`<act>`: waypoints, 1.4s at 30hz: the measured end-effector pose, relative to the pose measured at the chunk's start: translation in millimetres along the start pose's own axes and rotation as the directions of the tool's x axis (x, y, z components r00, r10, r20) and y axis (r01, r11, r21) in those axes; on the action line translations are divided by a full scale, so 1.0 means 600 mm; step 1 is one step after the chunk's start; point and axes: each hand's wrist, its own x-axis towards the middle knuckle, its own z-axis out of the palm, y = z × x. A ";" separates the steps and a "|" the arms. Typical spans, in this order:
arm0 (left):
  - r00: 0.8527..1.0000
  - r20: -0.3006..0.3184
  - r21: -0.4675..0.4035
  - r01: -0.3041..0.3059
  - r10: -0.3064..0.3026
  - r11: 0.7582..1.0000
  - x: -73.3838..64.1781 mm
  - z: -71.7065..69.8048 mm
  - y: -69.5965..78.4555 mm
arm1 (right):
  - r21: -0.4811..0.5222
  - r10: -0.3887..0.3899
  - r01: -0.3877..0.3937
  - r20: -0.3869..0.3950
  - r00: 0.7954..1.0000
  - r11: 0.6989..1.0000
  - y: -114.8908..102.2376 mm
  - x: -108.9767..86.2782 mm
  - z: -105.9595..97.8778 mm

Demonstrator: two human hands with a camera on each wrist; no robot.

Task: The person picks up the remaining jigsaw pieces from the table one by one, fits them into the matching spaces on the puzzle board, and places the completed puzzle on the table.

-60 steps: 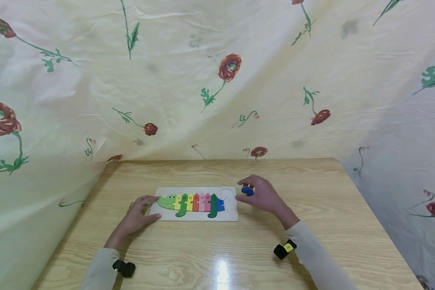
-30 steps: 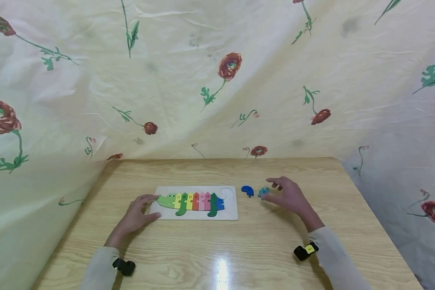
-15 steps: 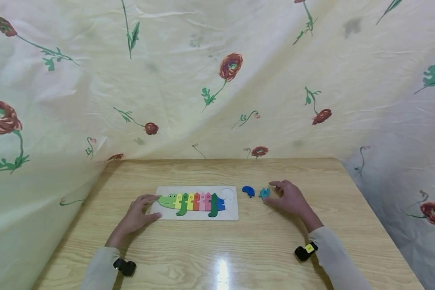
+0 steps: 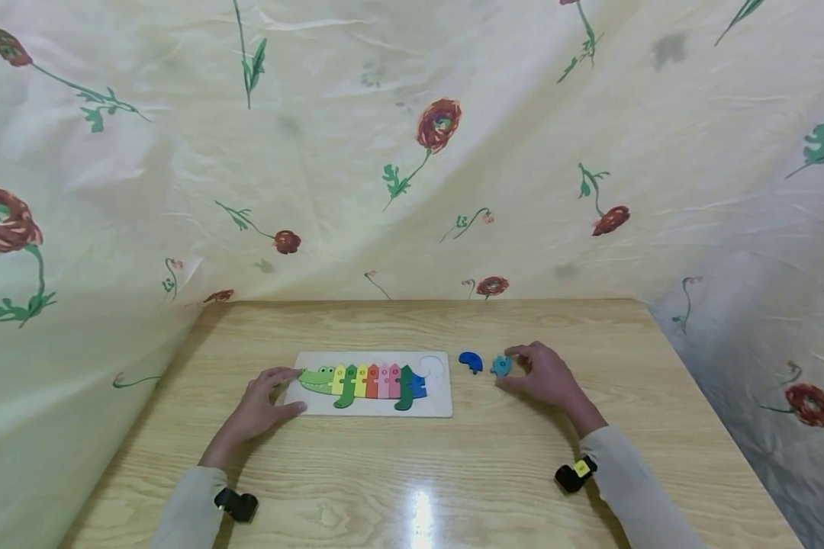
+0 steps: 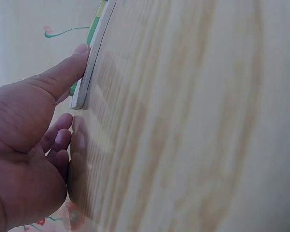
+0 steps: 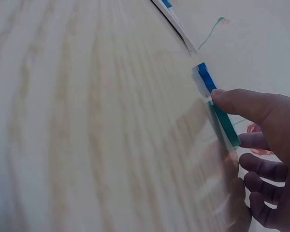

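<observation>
A pale puzzle board lies on the table with a colourful crocodile made of flat pieces. At its right end shows a bare curled tail outline. My left hand rests at the board's left end, its thumb along the near edge and forefinger by the crocodile's head. Right of the board, my right hand pinches a teal puzzle piece between thumb and forefinger, low over the wood. The other fingers are loosely bent in the right wrist view. A dark blue puzzle piece lies between the board and the teal one.
The wooden table carries the board and pieces. A flowered cloth hangs behind the far edge and down both sides. Each wrist wears a small black camera, the left one close over the wood.
My right hand has left the blue piece, which now lies flat, and moved right to the teal piece. The teal piece has turned a little under its fingers. My left hand stays put.
</observation>
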 end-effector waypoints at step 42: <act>1.000 -0.005 0.017 -0.006 0.007 1.000 -0.001 -0.001 0.000 | -0.024 -0.029 0.027 -0.083 0.996 0.999 -0.029 -0.005 -0.002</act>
